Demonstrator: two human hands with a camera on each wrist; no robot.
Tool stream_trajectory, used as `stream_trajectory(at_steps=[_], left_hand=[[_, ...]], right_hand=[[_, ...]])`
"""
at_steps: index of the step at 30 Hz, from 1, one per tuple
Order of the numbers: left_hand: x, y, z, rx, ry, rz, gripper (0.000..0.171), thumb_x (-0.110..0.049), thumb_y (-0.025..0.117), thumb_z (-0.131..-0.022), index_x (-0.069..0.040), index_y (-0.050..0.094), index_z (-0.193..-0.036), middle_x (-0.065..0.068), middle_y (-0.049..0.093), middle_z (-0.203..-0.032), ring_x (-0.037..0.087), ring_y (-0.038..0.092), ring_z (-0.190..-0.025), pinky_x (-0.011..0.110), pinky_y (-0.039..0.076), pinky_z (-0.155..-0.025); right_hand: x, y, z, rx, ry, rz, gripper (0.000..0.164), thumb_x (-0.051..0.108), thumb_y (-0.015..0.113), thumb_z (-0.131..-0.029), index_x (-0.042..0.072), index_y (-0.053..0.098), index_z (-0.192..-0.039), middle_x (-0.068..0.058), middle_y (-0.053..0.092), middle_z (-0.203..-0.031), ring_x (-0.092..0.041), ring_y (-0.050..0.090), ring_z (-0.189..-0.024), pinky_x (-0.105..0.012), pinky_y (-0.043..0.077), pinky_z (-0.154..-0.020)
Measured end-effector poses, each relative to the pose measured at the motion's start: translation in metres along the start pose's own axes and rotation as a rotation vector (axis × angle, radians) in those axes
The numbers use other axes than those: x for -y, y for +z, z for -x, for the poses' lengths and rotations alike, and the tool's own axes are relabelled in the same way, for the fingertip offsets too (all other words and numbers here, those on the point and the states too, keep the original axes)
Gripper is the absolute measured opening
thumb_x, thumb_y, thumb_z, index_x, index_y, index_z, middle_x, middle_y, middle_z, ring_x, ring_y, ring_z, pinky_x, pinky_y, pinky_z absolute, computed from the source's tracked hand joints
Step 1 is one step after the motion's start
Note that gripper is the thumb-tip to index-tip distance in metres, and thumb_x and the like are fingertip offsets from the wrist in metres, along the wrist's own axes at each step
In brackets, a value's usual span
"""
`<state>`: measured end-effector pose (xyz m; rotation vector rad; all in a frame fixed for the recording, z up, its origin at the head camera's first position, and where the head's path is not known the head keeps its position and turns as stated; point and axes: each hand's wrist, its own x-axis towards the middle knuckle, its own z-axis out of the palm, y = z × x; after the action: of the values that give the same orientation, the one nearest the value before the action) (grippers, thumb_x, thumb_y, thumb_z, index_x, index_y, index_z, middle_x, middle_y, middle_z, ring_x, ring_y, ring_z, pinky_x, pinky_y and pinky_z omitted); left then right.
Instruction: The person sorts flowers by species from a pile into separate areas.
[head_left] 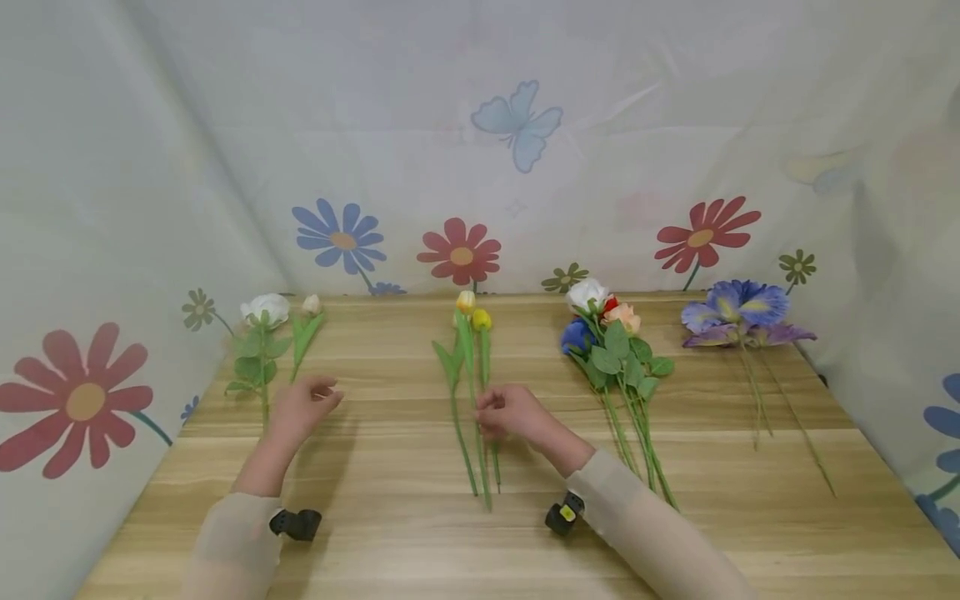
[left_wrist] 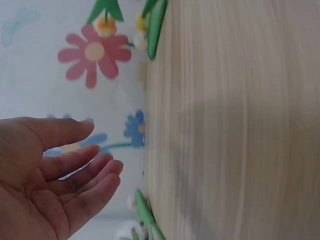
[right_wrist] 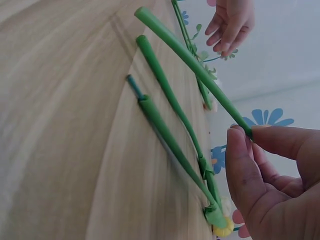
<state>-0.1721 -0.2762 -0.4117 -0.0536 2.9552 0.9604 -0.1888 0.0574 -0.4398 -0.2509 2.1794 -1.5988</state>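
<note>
My right hand (head_left: 513, 412) pinches a green tulip stem (right_wrist: 200, 72) between thumb and fingertips, at the middle of the table. This tulip appears to be the one with the orange-and-white bloom (head_left: 466, 302). Two other tulip stems (right_wrist: 167, 90) lie on the wood beside it, one with a yellow bloom (head_left: 482, 319). To the left, my left hand (head_left: 300, 404) hovers over the table with loosely bent fingers and holds nothing. Nearest to it lie a white rose (head_left: 266, 309) and a pale tulip (head_left: 311, 306); the hand and forearm hide part of their stems.
Right of my right hand lies a bunch of roses (head_left: 617, 342) in white, blue, red and peach. Purple-blue irises (head_left: 738, 304) lie at the far right. A printed cloth (head_left: 420, 150) rises behind the wooden table (head_left: 405, 542) and along its sides.
</note>
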Motion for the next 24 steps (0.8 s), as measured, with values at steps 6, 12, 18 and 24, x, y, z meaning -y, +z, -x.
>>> stream_trajectory(at_steps=[6,12,18,24], left_hand=[[0.036,-0.015,-0.001,-0.026,-0.05,-0.099,0.045,-0.013,0.058,-0.1,0.018,0.055,-0.133,0.04,0.062,-0.123,0.055,0.061,-0.113,0.06,0.054,-0.092],[0.059,-0.02,-0.003,-0.077,-0.113,-0.2,0.041,-0.012,0.061,-0.096,0.02,0.06,-0.123,0.039,0.065,-0.117,0.055,0.063,-0.106,0.061,0.053,-0.091],[0.066,-0.02,-0.004,-0.066,-0.161,-0.216,0.041,-0.012,0.062,-0.095,0.02,0.061,-0.12,0.039,0.062,-0.124,0.058,0.059,-0.113,0.062,0.051,-0.096],[0.067,-0.021,-0.007,-0.051,-0.169,-0.27,0.035,-0.01,0.063,-0.094,0.018,0.065,-0.115,0.038,0.065,-0.119,0.053,0.064,-0.103,0.059,0.055,-0.087]], right_hand=[[-0.005,0.001,0.001,0.017,0.019,-0.042,0.019,-0.002,0.063,-0.096,-0.015,0.063,-0.109,-0.007,0.066,-0.082,-0.009,0.063,-0.064,-0.029,0.065,-0.071],[-0.003,0.001,0.003,0.022,0.065,-0.043,0.018,0.001,0.062,-0.098,-0.013,0.063,-0.11,-0.007,0.066,-0.081,-0.01,0.064,-0.066,-0.031,0.065,-0.072],[-0.006,0.002,0.002,0.026,0.089,-0.013,0.017,0.001,0.063,-0.098,-0.011,0.064,-0.109,-0.008,0.066,-0.079,-0.011,0.063,-0.066,-0.029,0.064,-0.07],[-0.009,0.003,0.001,0.029,0.099,-0.008,0.015,0.001,0.063,-0.097,-0.011,0.065,-0.107,-0.006,0.065,-0.076,-0.01,0.063,-0.064,-0.027,0.063,-0.066]])
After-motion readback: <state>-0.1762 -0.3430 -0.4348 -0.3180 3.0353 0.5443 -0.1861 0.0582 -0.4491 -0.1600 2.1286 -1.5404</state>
